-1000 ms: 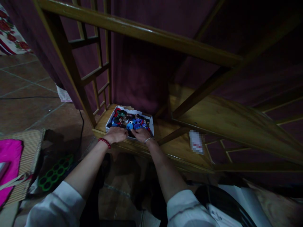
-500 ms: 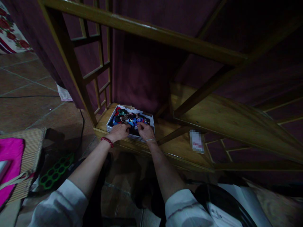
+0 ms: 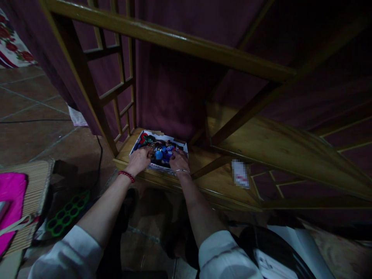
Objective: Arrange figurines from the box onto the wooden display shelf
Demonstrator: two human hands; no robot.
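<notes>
A shallow white cardboard box (image 3: 161,167) sits on the wooden ledge. Small dark and brightly coloured soft pieces fill it, with red and green ones at the back left; their kind is too blurred to make out. Near its middle lies a round light-blue piece (image 3: 158,155). Reaching over the left front edge, my left hand (image 3: 140,159) has bent fingers closed among the pieces at that end. My right hand (image 3: 179,161) is at the right end, its fingers curled down over blue-purple pieces. What either hand's fingertips hold is hidden.
A wooden rail (image 3: 174,37) and lattice frame (image 3: 116,91) rise around the ledge before a purple curtain. On the right of the ledge lies a blurred white packet (image 3: 240,173). A green rack with round holes (image 3: 68,214) and a bright pink cloth (image 3: 13,201) are at left.
My hands have moved apart: the left shifted left toward the box's left end, the right slightly right. More of the light-blue and blue pieces between them shows now.
</notes>
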